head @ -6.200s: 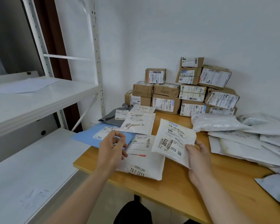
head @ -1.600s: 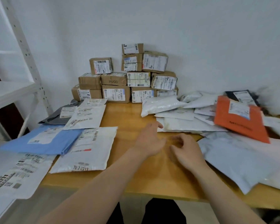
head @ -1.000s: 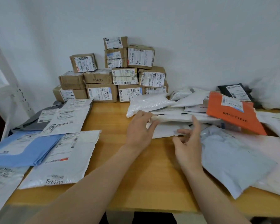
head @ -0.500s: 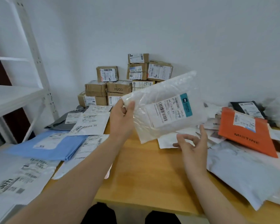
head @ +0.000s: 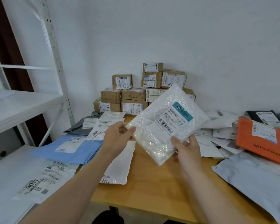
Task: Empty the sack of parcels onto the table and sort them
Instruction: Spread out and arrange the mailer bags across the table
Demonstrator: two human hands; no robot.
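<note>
Gripping bubble-wrap parcel (head: 165, 125) above table (head: 160, 183), left hand (head: 117, 136), right hand (head: 187, 149)

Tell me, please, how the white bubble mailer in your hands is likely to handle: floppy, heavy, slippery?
The bubble mailer is probably semi-stiff: held only at its edges by the left hand and right hand, it shows little sag. It seems light, since fingertip pinches carry it. Its glossy film may be slippery.
</note>
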